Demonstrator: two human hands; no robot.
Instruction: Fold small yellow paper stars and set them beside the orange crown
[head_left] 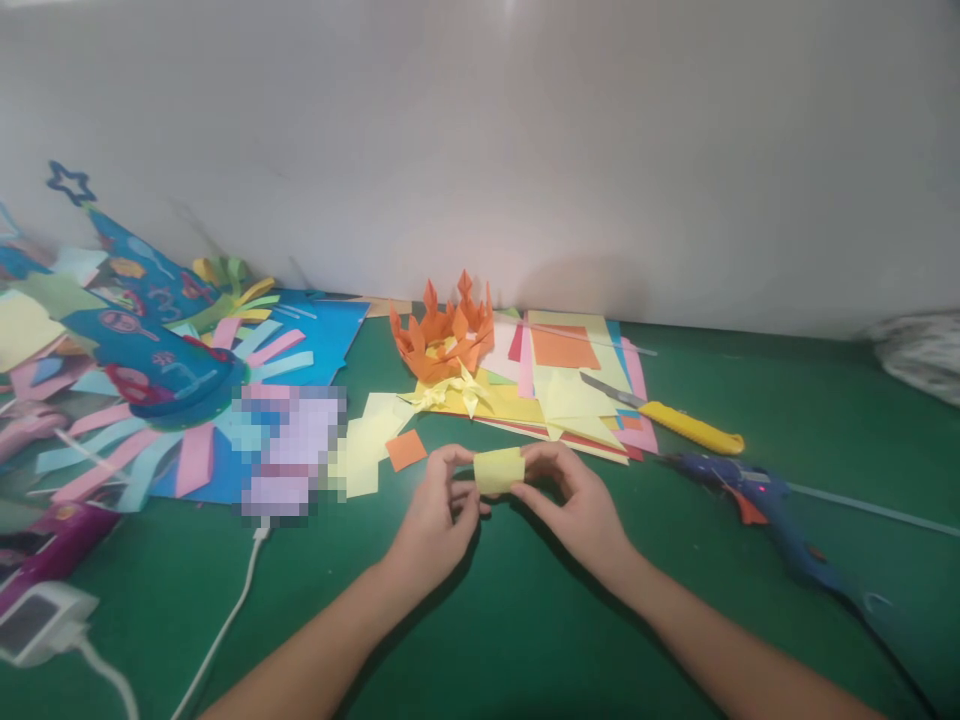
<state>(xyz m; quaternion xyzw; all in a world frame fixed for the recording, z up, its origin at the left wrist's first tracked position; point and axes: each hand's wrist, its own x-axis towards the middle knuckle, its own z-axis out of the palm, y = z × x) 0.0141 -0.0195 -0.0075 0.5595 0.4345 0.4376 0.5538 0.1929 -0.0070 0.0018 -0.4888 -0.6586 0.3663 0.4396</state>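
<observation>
Between my two hands is a small piece of pale yellow paper point(499, 472), curved over and raised a little off the green table. My left hand point(444, 510) pinches its left end, fingers bent. The right end is pinched by my right hand point(576, 497) between thumb and fingers. Just beyond stands an orange folded-paper crown point(446, 335) with pointed tips. Yellow folded-paper pieces point(457, 392) lie in front of the crown. A small orange paper square point(406, 451) and pale yellow sheets point(367, 455) lie left of my left hand.
Coloured paper sheets point(574, 345) are stacked at the back. A yellow utility knife point(690, 425), blade out, and a blue glue gun point(765, 500) lie right. Decorated blue paper cones point(150, 355), a blurred-out rectangular item point(289, 450) and a white cable point(238, 600) occupy the left.
</observation>
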